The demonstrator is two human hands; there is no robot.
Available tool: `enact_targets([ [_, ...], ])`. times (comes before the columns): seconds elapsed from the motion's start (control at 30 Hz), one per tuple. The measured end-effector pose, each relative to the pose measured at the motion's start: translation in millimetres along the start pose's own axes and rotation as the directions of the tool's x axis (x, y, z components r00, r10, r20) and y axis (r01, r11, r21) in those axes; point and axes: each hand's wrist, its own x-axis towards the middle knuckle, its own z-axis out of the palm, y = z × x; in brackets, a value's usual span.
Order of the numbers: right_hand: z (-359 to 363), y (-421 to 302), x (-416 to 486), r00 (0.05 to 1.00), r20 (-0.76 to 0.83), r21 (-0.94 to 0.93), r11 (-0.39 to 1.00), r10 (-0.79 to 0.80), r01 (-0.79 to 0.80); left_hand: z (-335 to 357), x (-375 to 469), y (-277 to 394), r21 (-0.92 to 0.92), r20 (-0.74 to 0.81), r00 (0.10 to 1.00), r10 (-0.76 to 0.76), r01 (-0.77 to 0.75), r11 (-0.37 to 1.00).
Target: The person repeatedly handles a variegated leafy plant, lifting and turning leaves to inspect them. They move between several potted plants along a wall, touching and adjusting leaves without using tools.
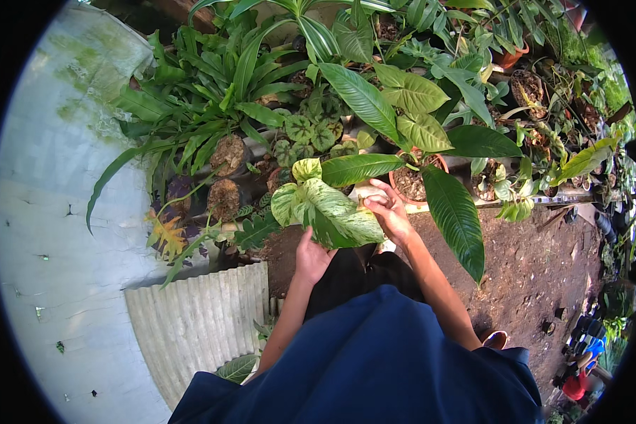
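A plant with broad heart-shaped leaves (339, 212), mottled green and cream, is between my two hands, in front of my body. My left hand (314, 261) grips it from the lower left, thumb up at the leaf's edge and the other fingers hidden beneath. At the largest leaf's right side, my right hand (390, 214) has curled fingers, with thumb and forefinger close together by a small brownish bit. Whether they pinch anything is unclear. Leaves hide the plant's base. Just beyond my right hand, a terracotta-coloured pot (409, 185) holds a plant with long glossy leaves (453, 217).
Potted foliage crowds the far side, including strap-leaved ferns (206, 90) and round patterned leaves (310, 135). A pale sheet wall (74, 212) and a corrugated panel (196, 318) stand at left. Bare soil ground (530, 275) lies at right, with a person (580, 381) at the lower right edge.
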Motion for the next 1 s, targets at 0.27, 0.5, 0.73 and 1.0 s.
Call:
enact_targets([
  [0.27,2,-30,-13,0.975,0.071,-0.332,0.916,-0.212,0.224,-46,61,-31,-0.416,0.404,0.901,-0.157,0.334,0.846],
  [0.5,0,-59,-9,0.966,0.136,-0.489,0.833,-0.219,0.258,-39,120,-77,-0.008,0.232,0.946,-0.227,0.235,0.972],
  [0.73,11,-76,-11,0.969,0.159,-0.699,0.672,-0.187,0.245,0,123,-63,-0.212,0.582,0.811,-0.058,0.22,0.952],
  [1.0,53,-77,-26,0.903,0.287,-0.913,0.193,-0.319,0.359,22,107,-45,-0.227,0.593,0.802,-0.069,0.249,0.941],
])
